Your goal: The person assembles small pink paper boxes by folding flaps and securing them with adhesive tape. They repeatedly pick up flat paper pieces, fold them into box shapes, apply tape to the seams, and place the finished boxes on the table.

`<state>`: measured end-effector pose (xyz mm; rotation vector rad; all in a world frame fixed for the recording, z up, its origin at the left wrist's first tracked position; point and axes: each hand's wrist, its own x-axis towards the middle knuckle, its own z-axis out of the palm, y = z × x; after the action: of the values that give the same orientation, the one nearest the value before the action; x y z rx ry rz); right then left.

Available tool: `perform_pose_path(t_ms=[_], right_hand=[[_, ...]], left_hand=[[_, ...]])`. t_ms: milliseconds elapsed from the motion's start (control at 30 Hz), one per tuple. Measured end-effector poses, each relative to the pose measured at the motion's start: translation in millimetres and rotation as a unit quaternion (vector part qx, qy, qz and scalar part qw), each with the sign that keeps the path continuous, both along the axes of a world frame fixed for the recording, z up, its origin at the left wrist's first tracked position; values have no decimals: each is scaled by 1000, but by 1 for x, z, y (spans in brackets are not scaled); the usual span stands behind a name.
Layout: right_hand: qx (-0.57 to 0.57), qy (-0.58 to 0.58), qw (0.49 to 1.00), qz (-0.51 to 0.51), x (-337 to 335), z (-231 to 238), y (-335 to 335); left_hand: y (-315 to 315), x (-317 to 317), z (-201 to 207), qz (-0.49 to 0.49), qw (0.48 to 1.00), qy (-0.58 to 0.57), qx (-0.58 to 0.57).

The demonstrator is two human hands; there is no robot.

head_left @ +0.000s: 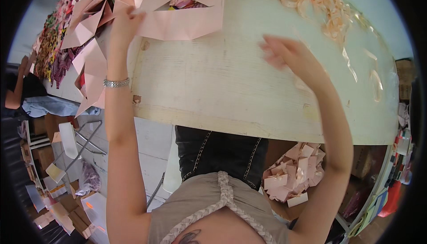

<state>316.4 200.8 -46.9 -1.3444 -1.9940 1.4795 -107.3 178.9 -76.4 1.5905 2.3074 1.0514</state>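
Observation:
At the far left of the table, my left hand is closed at the end of a pale pink folded card piece, its fingers curled and partly hidden. The piece has a cut-out, and colourful cloth shows through it. More pink folded card pieces overlap around that hand. My right hand is in the air over the right half of the pale table, blurred by motion. Its fingers look stretched out, with nothing visible in them. Nearest to it is a heap of peach ribbon, which it does not touch.
Multicoloured fabric strips are piled at the far left, near another person's hand. Below the table's right front edge, a box holds small pink card pieces. Loose ribbon loops lie on the right. A metal-legged stand is on the left floor.

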Motion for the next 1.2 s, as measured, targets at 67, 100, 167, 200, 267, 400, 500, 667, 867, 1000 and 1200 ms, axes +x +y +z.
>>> perform_pose_path(t_ms=[67, 100, 167, 200, 267, 400, 500, 667, 867, 1000, 1200], right_hand=[[-78, 192, 978, -21, -49, -23, 36], [-137, 290, 947, 0, -70, -30, 45], [-124, 278, 951, 47, -97, -12, 23], [-117, 268, 954, 68, -100, -3, 10], [-28, 184, 975, 123, -103, 4, -10], [51, 74, 985, 149, -88, 1, -23], [104, 170, 970, 142, -65, -30, -31], [378, 177, 903, -100, -37, -33, -24], [231, 227, 942, 83, -34, -57, 6], [253, 182, 949, 56, -30, -59, -1], [80, 287, 954, -44, -31, -55, -7]], left_hand=[[12, 15, -6, -88, 996, -30, -7], [4, 29, -7, -123, 990, -64, -3], [-21, 51, -1, -160, 977, -139, 6], [-31, 69, 12, -170, 968, -184, 13], [-46, 96, 36, -190, 955, -226, -26], [-53, 133, 49, -269, 948, -83, -146], [-51, 153, 54, -276, 947, -12, -162], [-60, 171, 55, -295, 943, -35, -151], [-41, 160, 54, -444, 883, -67, -134], [-58, 179, 52, -352, 918, -104, -149], [-49, 181, 49, -296, 934, -105, -170]])
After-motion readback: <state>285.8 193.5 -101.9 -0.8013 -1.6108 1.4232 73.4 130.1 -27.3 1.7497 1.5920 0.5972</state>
